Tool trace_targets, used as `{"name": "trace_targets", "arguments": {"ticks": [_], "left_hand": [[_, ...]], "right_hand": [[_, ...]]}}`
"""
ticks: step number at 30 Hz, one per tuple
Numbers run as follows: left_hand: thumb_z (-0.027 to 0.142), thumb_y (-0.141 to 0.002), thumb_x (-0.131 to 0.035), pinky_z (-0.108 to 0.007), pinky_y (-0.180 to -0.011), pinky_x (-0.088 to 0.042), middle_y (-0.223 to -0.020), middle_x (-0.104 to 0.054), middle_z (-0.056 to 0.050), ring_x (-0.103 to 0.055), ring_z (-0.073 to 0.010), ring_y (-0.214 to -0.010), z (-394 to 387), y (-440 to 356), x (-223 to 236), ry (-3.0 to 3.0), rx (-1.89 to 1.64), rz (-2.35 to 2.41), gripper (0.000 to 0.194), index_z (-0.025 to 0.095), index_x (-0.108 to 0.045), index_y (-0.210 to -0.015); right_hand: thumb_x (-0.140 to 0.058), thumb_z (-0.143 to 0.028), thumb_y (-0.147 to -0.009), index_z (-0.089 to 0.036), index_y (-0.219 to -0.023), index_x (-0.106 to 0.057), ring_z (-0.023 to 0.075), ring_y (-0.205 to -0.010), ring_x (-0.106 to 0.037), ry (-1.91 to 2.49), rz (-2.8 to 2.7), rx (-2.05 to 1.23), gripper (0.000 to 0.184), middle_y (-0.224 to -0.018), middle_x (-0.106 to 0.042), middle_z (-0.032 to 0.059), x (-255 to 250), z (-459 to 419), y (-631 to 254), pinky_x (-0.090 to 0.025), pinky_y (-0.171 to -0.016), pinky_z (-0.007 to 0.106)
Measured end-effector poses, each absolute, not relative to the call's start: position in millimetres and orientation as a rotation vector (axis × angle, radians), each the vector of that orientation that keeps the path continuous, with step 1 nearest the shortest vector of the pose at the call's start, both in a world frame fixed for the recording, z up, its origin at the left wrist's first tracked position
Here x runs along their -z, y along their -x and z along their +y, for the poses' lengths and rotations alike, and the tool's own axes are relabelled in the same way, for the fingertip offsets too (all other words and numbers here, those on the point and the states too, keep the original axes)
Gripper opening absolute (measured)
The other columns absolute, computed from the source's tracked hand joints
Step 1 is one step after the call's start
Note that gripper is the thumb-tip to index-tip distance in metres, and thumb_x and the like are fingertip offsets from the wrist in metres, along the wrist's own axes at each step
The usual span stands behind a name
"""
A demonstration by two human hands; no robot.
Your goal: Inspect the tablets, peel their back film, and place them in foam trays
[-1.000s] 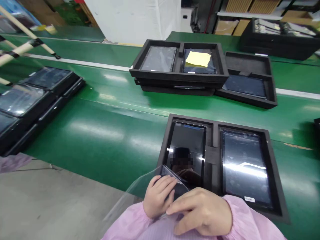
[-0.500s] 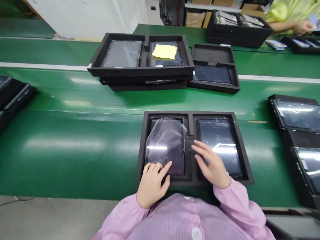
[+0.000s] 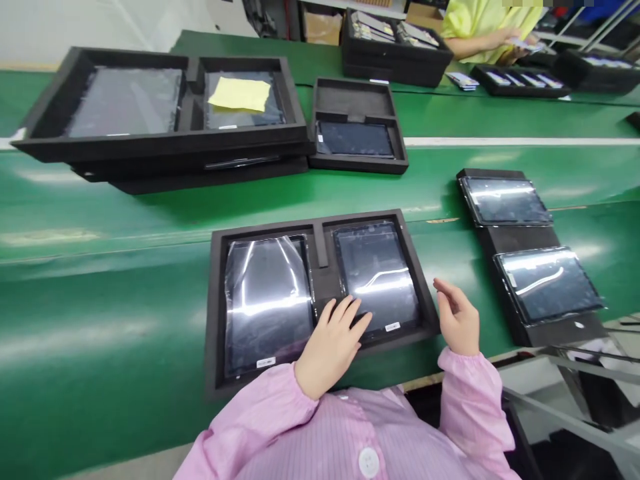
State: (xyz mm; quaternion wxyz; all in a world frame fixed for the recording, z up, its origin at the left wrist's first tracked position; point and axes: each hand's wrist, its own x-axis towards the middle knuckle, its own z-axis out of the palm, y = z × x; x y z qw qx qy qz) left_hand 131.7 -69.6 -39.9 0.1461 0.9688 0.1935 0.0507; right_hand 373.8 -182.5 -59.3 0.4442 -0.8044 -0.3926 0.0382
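Note:
Directly in front of me, a black foam tray (image 3: 215, 320) holds two dark glass screen panels side by side. A loose clear film (image 3: 250, 267) lies over the left panel (image 3: 273, 333), with creases near its top. My left hand (image 3: 330, 347) is spread above the tray's middle divider, its fingertips near the lower left corner of the right panel (image 3: 377, 267). Whether those fingers touch the panel I cannot tell. Just off the tray's right edge is my right hand (image 3: 459, 323), holding nothing, its thumb slightly apart from the extended fingers.
Two more panels (image 3: 510, 200) (image 3: 550, 283) rest on a black foam block (image 3: 520, 237) at right. Behind, stacked trays (image 3: 165, 147) carry panels and a yellow note (image 3: 241, 93). A smaller tray (image 3: 357, 100) stands beside them. Across the green bench, a person in yellow (image 3: 470, 23) handles small parts.
The view has turned right. My left hand has left the film-covered panel for the divider, and my right hand has moved off the tray to the right. The film now lies flatter.

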Motion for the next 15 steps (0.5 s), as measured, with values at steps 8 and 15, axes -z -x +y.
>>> {"name": "trace_targets", "arguments": {"ticks": [8,15], "left_hand": [[0.011,-0.081,-0.061,-0.049,-0.107,-0.044,-0.138,-0.059,-0.013,-0.056,-0.0281,-0.127,-57,-142,39,-2.827,-0.095,0.416,0.044,0.02,-0.059,-0.125],[0.012,-0.081,-0.059,-0.047,-0.102,-0.049,-0.139,-0.058,-0.011,-0.056,-0.0283,-0.127,-51,-145,42,-2.758,-0.041,0.394,0.043,0.023,-0.063,-0.123]], "right_hand": [[-0.05,-0.026,-0.086,-0.019,-0.091,-0.073,0.0227,-0.083,-0.072,2.019,-1.005,-0.106,0.025,-0.089,-0.076,0.0092,66,-187,-378,-0.06,-0.072,0.035],[-0.04,-0.019,-0.09,-0.018,-0.095,-0.071,0.0221,-0.087,-0.072,2.041,-1.093,-0.114,0.031,-0.093,-0.075,0.0095,75,-180,-372,-0.059,-0.078,0.035]]}}
